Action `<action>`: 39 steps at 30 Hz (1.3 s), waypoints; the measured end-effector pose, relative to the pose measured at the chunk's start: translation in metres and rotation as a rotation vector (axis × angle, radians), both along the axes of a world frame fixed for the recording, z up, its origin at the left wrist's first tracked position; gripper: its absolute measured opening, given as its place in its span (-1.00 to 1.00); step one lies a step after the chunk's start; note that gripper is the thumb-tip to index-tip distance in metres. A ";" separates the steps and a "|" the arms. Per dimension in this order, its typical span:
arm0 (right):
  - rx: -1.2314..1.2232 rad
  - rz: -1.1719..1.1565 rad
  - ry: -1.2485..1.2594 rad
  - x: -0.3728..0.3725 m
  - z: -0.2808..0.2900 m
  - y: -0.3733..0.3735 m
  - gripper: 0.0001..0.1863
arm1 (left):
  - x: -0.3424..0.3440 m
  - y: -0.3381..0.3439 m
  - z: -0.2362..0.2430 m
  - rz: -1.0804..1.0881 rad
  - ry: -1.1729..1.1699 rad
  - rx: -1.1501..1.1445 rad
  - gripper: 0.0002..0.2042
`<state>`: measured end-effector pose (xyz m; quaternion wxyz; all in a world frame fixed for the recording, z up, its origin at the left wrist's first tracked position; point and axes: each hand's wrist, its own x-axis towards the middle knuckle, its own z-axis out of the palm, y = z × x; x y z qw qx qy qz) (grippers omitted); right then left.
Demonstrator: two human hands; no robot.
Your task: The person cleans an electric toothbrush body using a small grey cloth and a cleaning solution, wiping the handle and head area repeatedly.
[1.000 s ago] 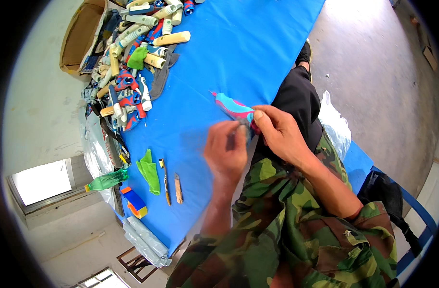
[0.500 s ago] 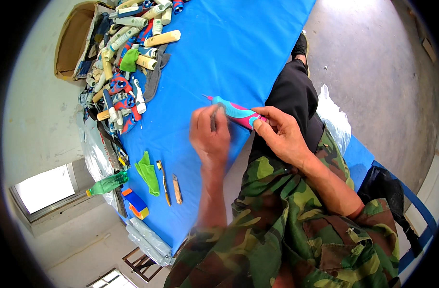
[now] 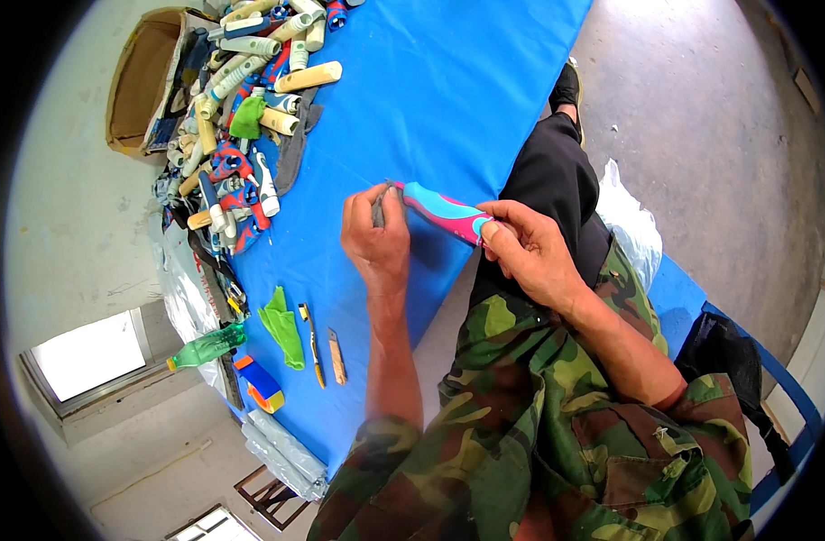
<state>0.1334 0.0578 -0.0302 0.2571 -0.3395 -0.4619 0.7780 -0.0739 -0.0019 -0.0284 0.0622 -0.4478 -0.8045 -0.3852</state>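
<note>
The right hand [image 3: 537, 251] grips the handle [image 3: 446, 209] by the bench [image 3: 385, 117] edge. The left hand [image 3: 374, 233] pinches grey cloth [image 3: 378, 213] at the handle's tip.

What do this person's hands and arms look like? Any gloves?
No gloves: the left hand and right hand are bare, and no rings or watch show. The camouflage sleeves mix green, brown and black, leaving most of the forearms uncovered.
</note>
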 end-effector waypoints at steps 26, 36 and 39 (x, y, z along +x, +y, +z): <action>-0.141 -0.059 0.116 0.003 -0.004 0.003 -0.62 | 0.080 -0.006 0.016 -0.301 0.158 0.073 -0.84; -0.188 -0.037 0.085 0.003 -0.003 0.010 -0.63 | 0.031 0.011 0.014 -0.202 0.073 0.061 -0.92; -0.208 -0.034 0.097 0.003 -0.003 0.010 -0.64 | 0.024 0.012 0.010 -0.190 0.088 0.080 -0.92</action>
